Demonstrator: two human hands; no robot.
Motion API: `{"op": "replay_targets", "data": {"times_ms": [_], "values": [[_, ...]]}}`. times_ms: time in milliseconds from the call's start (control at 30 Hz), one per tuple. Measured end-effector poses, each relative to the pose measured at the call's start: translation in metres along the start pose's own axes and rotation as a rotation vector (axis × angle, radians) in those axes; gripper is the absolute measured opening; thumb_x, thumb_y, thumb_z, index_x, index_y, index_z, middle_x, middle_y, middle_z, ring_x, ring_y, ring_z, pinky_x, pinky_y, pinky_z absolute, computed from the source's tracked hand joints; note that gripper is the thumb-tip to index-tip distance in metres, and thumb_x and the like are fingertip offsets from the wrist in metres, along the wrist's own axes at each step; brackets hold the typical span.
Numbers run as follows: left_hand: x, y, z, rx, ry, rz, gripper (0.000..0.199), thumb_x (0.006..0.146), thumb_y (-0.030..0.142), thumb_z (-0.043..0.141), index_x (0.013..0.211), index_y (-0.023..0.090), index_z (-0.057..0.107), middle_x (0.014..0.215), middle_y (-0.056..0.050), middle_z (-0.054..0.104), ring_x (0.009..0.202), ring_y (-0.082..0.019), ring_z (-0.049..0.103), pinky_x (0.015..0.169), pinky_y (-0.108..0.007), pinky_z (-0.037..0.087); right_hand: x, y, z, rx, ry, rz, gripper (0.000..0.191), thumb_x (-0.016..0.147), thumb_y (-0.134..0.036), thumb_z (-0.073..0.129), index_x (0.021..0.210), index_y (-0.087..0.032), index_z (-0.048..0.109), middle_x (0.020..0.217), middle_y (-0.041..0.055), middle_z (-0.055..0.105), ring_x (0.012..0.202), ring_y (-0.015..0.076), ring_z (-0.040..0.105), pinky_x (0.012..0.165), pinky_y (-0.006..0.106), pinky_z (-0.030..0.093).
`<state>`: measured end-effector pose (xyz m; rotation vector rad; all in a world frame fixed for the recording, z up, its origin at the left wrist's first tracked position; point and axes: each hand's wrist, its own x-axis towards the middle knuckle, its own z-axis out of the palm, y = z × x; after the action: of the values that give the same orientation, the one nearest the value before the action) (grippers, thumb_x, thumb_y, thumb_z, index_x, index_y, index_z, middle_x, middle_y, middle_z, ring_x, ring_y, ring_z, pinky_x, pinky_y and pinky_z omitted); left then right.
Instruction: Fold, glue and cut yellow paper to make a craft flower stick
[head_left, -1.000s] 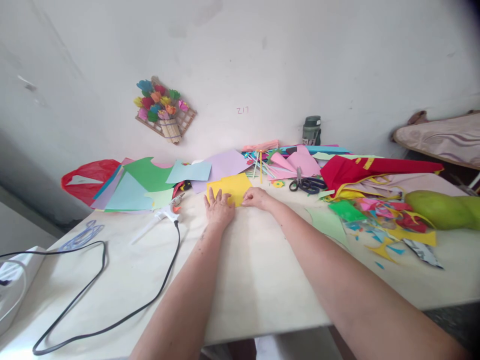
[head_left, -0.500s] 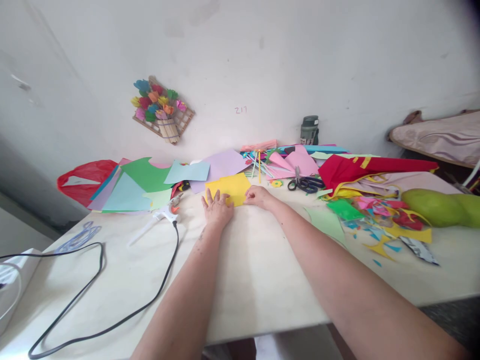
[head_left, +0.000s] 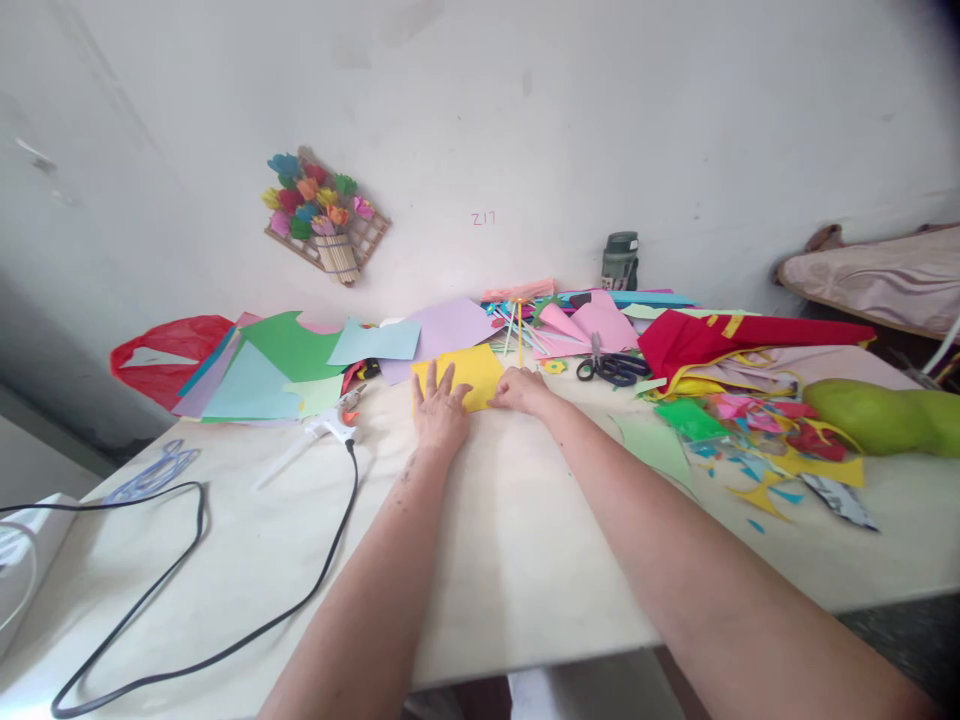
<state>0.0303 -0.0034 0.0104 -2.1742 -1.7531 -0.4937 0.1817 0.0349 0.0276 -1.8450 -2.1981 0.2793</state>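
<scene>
A sheet of yellow paper (head_left: 474, 372) lies on the table in front of me. Across its left part rests my left hand (head_left: 441, 412), open, with the fingers spread flat. My right hand (head_left: 519, 390) is at the paper's lower right corner, its fingers closed in a pinch on the edge. Just beyond the paper stand thin paper sticks, one of them an upright yellow stick (head_left: 520, 333). A small yellow and green paper flower (head_left: 553, 367) lies beyond my right hand, near the black-handled scissors (head_left: 616, 369).
A white glue gun (head_left: 330, 428) with a black cord (head_left: 330, 560) lies on the left, near coloured sheets (head_left: 255, 380). On the right are paper scraps (head_left: 772, 490), a red cloth (head_left: 690, 345) and a green rounded object (head_left: 862, 415). A dark green bottle (head_left: 620, 262) stands against the wall.
My left hand has shifted slightly right on the paper, its fingers more upright and spread. The right hand stays at the corner, moved only a little.
</scene>
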Motion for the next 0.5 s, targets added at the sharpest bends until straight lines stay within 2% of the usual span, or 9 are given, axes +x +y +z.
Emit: {"op": "replay_targets", "data": {"times_ms": [67, 133, 200, 300, 400, 500], "values": [[-0.002, 0.006, -0.006, 0.014, -0.024, 0.174, 0.035, 0.076, 0.014, 0.039, 0.102, 0.027, 0.058, 0.133, 0.002, 0.039, 0.131, -0.018, 0.011, 0.106, -0.044, -0.001, 0.000, 0.000, 0.000, 0.000, 0.000, -0.005, 0.021, 0.064, -0.044, 0.060, 0.071, -0.026, 0.069, 0.086, 0.0034, 0.065, 0.090, 0.0207, 0.054, 0.076, 0.029, 0.036], [-0.004, 0.013, -0.009, 0.013, -0.083, 0.238, 0.036, 0.076, 0.013, 0.037, 0.101, 0.025, 0.059, 0.124, 0.000, 0.049, 0.127, -0.017, 0.024, 0.107, -0.041, 0.001, 0.001, 0.000, 0.001, 0.003, 0.000, -0.008, 0.021, 0.065, -0.043, 0.060, 0.072, -0.026, 0.070, 0.086, 0.0033, 0.066, 0.090, 0.0204, 0.055, 0.075, 0.029, 0.036], [-0.006, 0.021, -0.008, 0.004, -0.148, 0.220, 0.036, 0.075, 0.013, 0.037, 0.101, 0.023, 0.059, 0.116, -0.002, 0.056, 0.118, -0.017, 0.038, 0.107, -0.039, 0.006, 0.001, 0.000, 0.002, 0.008, -0.001, -0.003, 0.021, 0.065, -0.042, 0.061, 0.072, -0.025, 0.070, 0.086, 0.0032, 0.066, 0.089, 0.0196, 0.055, 0.073, 0.027, 0.037], [-0.009, 0.030, -0.005, -0.027, -0.220, 0.142, 0.035, 0.076, 0.015, 0.035, 0.103, 0.020, 0.056, 0.110, -0.006, 0.058, 0.104, -0.018, 0.051, 0.099, -0.035, 0.026, 0.002, 0.004, 0.002, 0.036, 0.006, -0.004, 0.019, 0.064, -0.040, 0.062, 0.072, -0.025, 0.069, 0.087, 0.0019, 0.067, 0.090, 0.0181, 0.055, 0.072, 0.025, 0.037], [-0.012, 0.033, -0.003, -0.036, -0.242, 0.077, 0.033, 0.077, 0.018, 0.034, 0.103, 0.018, 0.054, 0.109, -0.008, 0.056, 0.098, -0.020, 0.053, 0.084, -0.032, 0.040, 0.003, 0.011, 0.002, 0.084, -0.003, -0.030, 0.017, 0.064, -0.039, 0.063, 0.071, -0.025, 0.069, 0.087, -0.0005, 0.067, 0.090, 0.0165, 0.056, 0.076, 0.024, 0.035], [-0.014, 0.034, -0.004, -0.041, -0.233, 0.097, 0.032, 0.077, 0.018, 0.033, 0.103, 0.018, 0.053, 0.109, -0.008, 0.056, 0.101, -0.020, 0.051, 0.083, -0.031, 0.040, 0.003, 0.018, 0.002, 0.121, -0.008, -0.049, 0.016, 0.065, -0.038, 0.062, 0.069, -0.024, 0.068, 0.083, -0.0014, 0.068, 0.086, 0.0155, 0.057, 0.078, 0.025, 0.034]]}}
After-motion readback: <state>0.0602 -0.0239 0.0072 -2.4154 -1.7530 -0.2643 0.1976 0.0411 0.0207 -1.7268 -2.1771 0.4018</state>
